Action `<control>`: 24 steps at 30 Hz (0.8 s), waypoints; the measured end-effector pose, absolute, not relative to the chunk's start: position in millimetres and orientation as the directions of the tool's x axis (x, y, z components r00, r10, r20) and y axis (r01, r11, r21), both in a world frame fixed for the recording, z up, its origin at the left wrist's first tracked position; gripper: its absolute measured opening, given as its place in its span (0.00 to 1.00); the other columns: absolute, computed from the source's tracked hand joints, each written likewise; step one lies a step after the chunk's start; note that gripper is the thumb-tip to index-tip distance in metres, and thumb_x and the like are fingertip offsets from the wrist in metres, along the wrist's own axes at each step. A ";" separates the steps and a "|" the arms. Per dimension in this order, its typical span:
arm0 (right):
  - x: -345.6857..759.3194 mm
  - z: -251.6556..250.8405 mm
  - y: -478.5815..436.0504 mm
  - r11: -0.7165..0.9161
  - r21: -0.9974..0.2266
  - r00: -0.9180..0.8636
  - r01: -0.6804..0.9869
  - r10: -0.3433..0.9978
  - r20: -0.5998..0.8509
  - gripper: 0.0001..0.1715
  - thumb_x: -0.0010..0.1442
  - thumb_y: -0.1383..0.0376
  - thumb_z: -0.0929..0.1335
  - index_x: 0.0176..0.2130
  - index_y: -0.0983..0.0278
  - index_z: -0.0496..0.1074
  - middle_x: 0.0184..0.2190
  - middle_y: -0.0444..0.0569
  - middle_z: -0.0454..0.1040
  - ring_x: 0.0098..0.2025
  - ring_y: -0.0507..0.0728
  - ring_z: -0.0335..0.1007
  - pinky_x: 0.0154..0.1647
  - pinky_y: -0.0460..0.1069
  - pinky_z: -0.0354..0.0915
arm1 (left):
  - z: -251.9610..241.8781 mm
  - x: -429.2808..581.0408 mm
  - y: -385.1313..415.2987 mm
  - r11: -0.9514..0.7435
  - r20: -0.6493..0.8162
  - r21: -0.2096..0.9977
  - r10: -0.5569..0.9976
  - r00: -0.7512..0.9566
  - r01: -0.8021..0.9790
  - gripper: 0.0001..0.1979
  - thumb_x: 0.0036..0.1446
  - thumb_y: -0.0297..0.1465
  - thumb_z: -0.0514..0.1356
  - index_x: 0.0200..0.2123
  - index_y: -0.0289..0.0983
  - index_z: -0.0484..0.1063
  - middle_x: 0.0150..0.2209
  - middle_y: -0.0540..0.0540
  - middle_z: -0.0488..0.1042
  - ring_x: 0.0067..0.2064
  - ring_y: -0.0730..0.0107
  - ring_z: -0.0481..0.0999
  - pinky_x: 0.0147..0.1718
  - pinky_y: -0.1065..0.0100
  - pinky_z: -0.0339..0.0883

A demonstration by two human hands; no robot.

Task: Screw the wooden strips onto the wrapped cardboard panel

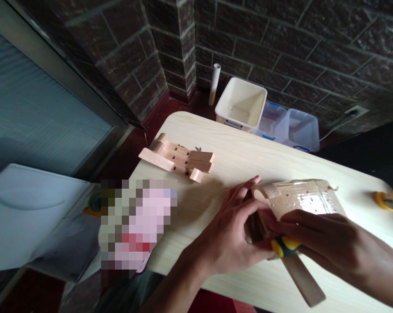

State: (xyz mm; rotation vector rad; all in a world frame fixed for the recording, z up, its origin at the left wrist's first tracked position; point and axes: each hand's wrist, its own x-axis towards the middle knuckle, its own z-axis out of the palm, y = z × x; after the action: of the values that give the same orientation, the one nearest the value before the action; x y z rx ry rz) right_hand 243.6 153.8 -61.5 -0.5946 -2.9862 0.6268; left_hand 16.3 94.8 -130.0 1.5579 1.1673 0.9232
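Observation:
My left hand [231, 230] is closed round the near left end of a curved wooden piece [264, 193], holding it against a tape-wrapped cardboard box [307, 198]. My right hand [330, 243] is wrapped round a screwdriver [283, 247] with a yellow and black handle; its tip is hidden. Both hands meet at the box's left side. From under the right hand a flat wooden strip [304, 278] juts toward the table's front edge. Small dark holes dot the top of the box.
Several curved wooden pieces with holes [180, 161] lie at the table's [248, 156] back left, small screws [198, 149] beside them. A blurred pink item [147, 221] is at the left edge. A yellow tool [390, 200] lies right. Plastic bins [240, 104] stand behind the table.

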 end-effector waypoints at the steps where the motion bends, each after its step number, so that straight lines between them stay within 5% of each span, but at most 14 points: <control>1: 244.6 -63.5 153.5 0.836 -0.404 -0.923 0.370 0.381 -0.058 0.20 0.68 0.72 0.64 0.57 0.61 0.71 0.44 0.53 0.80 0.39 0.57 0.80 0.36 0.48 0.76 | -130.0 16.6 94.5 -0.094 0.030 0.966 0.966 0.256 0.242 0.20 0.49 0.37 0.73 0.45 0.44 0.75 0.72 0.45 0.58 0.74 0.55 0.53 0.71 0.52 0.57; 8: 252.1 -74.4 151.9 0.793 -0.439 -0.890 0.423 0.456 -0.034 0.31 0.66 0.74 0.64 0.65 0.57 0.65 0.52 0.54 0.78 0.48 0.59 0.80 0.46 0.50 0.78 | -135.2 20.4 96.4 -0.089 0.049 0.977 0.978 0.203 0.194 0.13 0.53 0.35 0.71 0.41 0.43 0.75 0.69 0.47 0.62 0.73 0.57 0.57 0.71 0.54 0.58; 24: 260.1 -78.6 152.1 0.794 -0.460 -0.886 0.397 0.463 0.035 0.29 0.65 0.70 0.67 0.63 0.56 0.69 0.52 0.53 0.79 0.47 0.60 0.81 0.45 0.48 0.78 | -131.1 27.3 95.0 -0.021 -0.002 0.989 0.987 0.158 0.145 0.21 0.44 0.34 0.75 0.41 0.41 0.74 0.67 0.41 0.64 0.73 0.53 0.55 0.71 0.52 0.57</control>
State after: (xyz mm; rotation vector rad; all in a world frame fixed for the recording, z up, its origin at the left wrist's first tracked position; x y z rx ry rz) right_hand 260.1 152.1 -78.6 -0.6841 -2.8359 0.6792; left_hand 27.3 95.0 -131.1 1.3935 1.1907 1.0245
